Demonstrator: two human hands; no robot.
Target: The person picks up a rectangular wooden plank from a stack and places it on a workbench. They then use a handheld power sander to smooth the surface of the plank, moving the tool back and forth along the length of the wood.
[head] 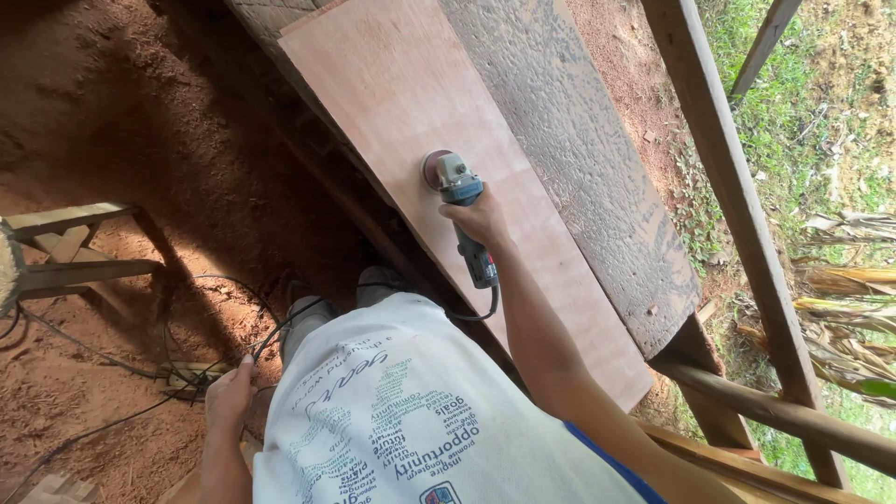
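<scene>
Gripping the body of a blue and grey angle grinder (464,213), our right hand (479,220) has its fingers wrapped round the tool, which we hold out at arm's length. Its round disc end rests on a long, pale reddish wooden board (411,103), about halfway along it and nearer our side than the far edge. A black power cord (489,308) loops from the grinder's tail back toward our body. Our left hand (230,397) hangs low beside our hip, fingers curled around a black cable (271,331) that runs off across the ground. The board lies on a rough, pitted grey slab (597,159) that shows along its right side. Our two shoes (345,299) stand on red earth (112,140) just beside the bench. A wooden stool frame (75,247) sits to our left, and slanting timber posts (737,196) rise on the right, with grass (793,103) beyond them.
</scene>
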